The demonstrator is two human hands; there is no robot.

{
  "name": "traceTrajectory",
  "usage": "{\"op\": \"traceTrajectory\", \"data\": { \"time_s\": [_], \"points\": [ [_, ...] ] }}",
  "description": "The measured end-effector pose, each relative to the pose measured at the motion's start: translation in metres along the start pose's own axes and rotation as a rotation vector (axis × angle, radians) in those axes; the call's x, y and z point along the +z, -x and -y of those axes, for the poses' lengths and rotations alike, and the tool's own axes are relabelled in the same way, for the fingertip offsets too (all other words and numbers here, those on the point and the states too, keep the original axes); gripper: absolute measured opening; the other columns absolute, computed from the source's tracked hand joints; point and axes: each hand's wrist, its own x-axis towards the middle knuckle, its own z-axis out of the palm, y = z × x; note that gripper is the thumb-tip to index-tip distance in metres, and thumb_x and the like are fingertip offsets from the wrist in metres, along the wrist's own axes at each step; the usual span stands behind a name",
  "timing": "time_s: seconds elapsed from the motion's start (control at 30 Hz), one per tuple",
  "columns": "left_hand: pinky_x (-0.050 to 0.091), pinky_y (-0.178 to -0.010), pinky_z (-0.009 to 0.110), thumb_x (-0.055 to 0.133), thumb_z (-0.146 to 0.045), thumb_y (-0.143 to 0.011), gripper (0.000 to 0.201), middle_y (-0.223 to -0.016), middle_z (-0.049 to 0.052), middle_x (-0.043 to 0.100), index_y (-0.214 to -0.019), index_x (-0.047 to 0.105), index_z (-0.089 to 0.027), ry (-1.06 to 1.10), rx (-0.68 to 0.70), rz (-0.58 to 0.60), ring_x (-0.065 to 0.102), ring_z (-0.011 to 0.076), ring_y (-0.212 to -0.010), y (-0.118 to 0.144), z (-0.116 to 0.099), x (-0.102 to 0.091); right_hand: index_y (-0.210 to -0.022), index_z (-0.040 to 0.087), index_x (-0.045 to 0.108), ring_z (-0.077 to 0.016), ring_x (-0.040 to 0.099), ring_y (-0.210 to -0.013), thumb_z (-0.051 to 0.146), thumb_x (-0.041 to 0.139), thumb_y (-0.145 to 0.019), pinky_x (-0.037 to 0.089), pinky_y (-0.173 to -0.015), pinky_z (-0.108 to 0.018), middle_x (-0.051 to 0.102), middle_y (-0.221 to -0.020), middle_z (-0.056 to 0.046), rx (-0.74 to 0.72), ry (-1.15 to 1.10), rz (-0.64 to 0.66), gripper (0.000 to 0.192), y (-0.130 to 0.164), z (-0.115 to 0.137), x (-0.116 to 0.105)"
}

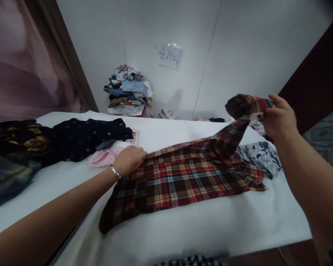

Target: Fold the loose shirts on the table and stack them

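Across the white table [205, 229], plaid shirt [180, 181] lies part-lifted; left hand [131, 160] closed on its edge, right hand [280, 116] pinching a raised end. Uneven pull could skew or crease it.

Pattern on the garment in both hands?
The garment is brown, red and yellow plaid, seen in head view.

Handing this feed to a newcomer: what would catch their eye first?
Likely the red plaid shirt, mid-picture, held by the left hand and the raised right hand. Next, the tall clothes stack at the back and the dark garments heaped on the left of the white table.
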Motion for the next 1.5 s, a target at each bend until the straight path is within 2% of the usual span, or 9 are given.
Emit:
{"op": "traceTrajectory", "data": {
  "time_s": [0.27, 0.43, 0.57, 0.77, 0.87, 1.0, 1.17, 1.3, 1.5],
  "points": [
    [0.044, -0.070, 0.031, 0.038, -0.013, -0.085, 0.022, -0.078, 0.004, 0.059, -0.080, 0.059, -0.019, 0.079, 0.117, 0.144, 0.057, 0.0150, -0.070, 0.061, -0.063, 0.034, -0.093, 0.035, 0.067, -0.0198, 0.050, -0.058, 0.020, 0.062, -0.053, 0.039, -0.052, -0.037, 0.052, -0.067, -0.001, 0.244, 0.112, -0.081, 0.043, 0.141, -0.017, -0.069],
    [0.046, -0.069, 0.029, 0.044, -0.021, -0.080, 0.021, -0.081, 0.003, 0.065, -0.087, 0.064, -0.022, 0.299, -0.020, 0.197, 0.060, 0.0156, -0.072, 0.065, -0.059, 0.025, -0.094, 0.034, 0.067, -0.0213, 0.057, -0.066, 0.018, 0.063, -0.051, 0.048, -0.069, -0.042, 0.056, -0.069, 0.000, 0.222, 0.097, -0.145, 0.046, 0.148, -0.014, -0.073],
    [0.047, -0.066, 0.027, 0.055, -0.047, -0.077, 0.028, -0.077, 0.001, 0.067, -0.083, 0.068, -0.023, 0.622, -0.219, 0.193, 0.061, 0.0162, -0.069, 0.048, -0.063, 0.010, -0.098, 0.029, 0.065, -0.0227, 0.061, -0.088, 0.018, 0.063, -0.057, 0.048, -0.085, -0.041, 0.064, -0.087, -0.001, 0.008, -0.009, -0.026, 0.043, 0.121, 0.010, -0.027],
    [0.053, -0.080, 0.034, 0.049, -0.063, -0.079, 0.059, -0.129, 0.011, 0.056, -0.122, 0.053, -0.022, 1.445, -0.580, -0.116, 0.062, 0.0228, -0.103, -0.005, -0.077, -0.007, -0.127, 0.029, 0.053, -0.0208, 0.060, -0.101, 0.017, 0.060, -0.072, 0.049, -0.087, -0.039, 0.066, -0.104, -0.002, 0.059, 0.120, 0.655, 0.056, 0.106, 0.034, 0.083],
    [0.055, -0.078, 0.038, 0.045, -0.063, -0.082, 0.058, -0.138, 0.012, 0.049, -0.126, 0.050, -0.025, 1.752, -0.714, -0.071, 0.061, 0.0250, -0.106, -0.015, -0.088, -0.001, -0.132, 0.027, 0.049, -0.0186, 0.061, -0.095, 0.015, 0.055, -0.074, 0.052, -0.079, -0.034, 0.068, -0.103, -0.002, 0.082, 0.141, 0.681, 0.059, 0.106, 0.018, 0.100],
    [0.057, -0.070, 0.033, 0.064, -0.046, -0.075, 0.038, -0.100, 0.010, 0.070, -0.099, 0.064, -0.016, 1.886, -0.869, -0.061, 0.068, 0.0221, -0.086, -0.012, -0.096, 0.015, -0.117, 0.018, 0.061, -0.0184, 0.063, -0.082, 0.018, 0.050, -0.077, 0.053, -0.073, -0.034, 0.070, -0.098, -0.007, 0.224, 0.328, 0.635, 0.042, 0.119, -0.027, 0.067],
    [0.056, -0.058, 0.030, 0.074, -0.022, -0.060, 0.023, -0.066, 0.004, 0.071, -0.079, 0.065, -0.013, 1.885, -0.954, -0.196, 0.068, 0.0192, -0.062, -0.014, -0.093, 0.015, -0.114, 0.016, 0.064, -0.0253, 0.058, -0.107, 0.016, 0.060, -0.072, 0.042, -0.096, -0.040, 0.065, -0.116, -0.010, 0.298, 0.723, 0.599, 0.042, 0.160, -0.088, 0.012],
    [0.057, -0.056, 0.034, 0.075, -0.021, -0.056, 0.031, -0.066, 0.004, 0.071, -0.085, 0.065, -0.014, 1.886, -0.921, -0.262, 0.068, 0.0226, -0.061, -0.023, -0.087, -0.018, -0.102, 0.018, 0.068, -0.0270, 0.056, -0.108, 0.020, 0.065, -0.070, 0.038, -0.099, -0.041, 0.067, -0.111, -0.009, 0.258, 0.896, 0.639, 0.032, 0.174, -0.115, -0.003],
    [0.057, -0.054, 0.034, 0.073, -0.028, -0.060, 0.035, -0.072, 0.003, 0.070, -0.093, 0.066, -0.019, 1.827, -0.789, -0.203, 0.068, 0.0244, -0.068, -0.009, -0.098, -0.092, -0.081, 0.018, 0.068, -0.0209, 0.061, -0.079, 0.038, 0.061, -0.071, 0.047, -0.079, -0.033, 0.069, -0.078, -0.004, 0.430, 0.566, 0.528, 0.023, 0.124, -0.095, -0.042]
  ]
}}
